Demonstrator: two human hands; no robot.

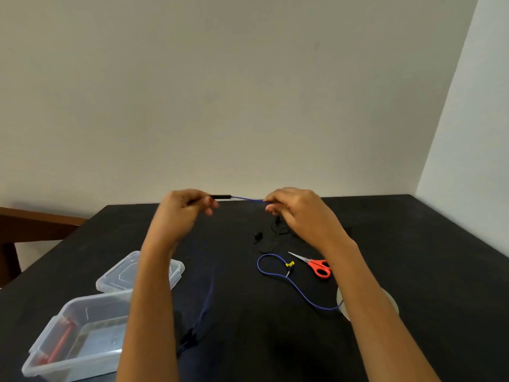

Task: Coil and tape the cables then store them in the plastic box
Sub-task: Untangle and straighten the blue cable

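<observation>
Your clear plastic box [82, 301] sits open at the near left corner of the black table [413, 244]. A red stick-like thing [60, 343] lies inside it along the left wall. The lid [121, 274] lies flat on the table just behind the box, and your left forearm crosses its right end.

You hold both hands up over the far half of the table. Your left hand [187, 205] has its fingers curled round the black plug end [221, 196] of the blue cable [248, 199]. Your right hand [298, 213] pinches the same cable a little way along. The stretch between them runs nearly straight in the air, clear of the table top. A blurred blue strand [208, 296] hangs down beside your left forearm.

Below your right hand a thin black cable [264, 239] lies in a loose tangle. Nearer to you a blue loop [271, 267] ends in a yellow-marked plug [289, 263], and its tail runs under your right forearm. Red-handled scissors [316, 267] lie just right of that plug, blades pointing left. A pale disc [391, 301], perhaps a roll of tape, shows on either side of the forearm, which hides most of it.

Behind the table stands a plain pale wall [248, 92], which meets a second wall at the right. Brown wooden furniture [30, 224] shows at the left edge.
</observation>
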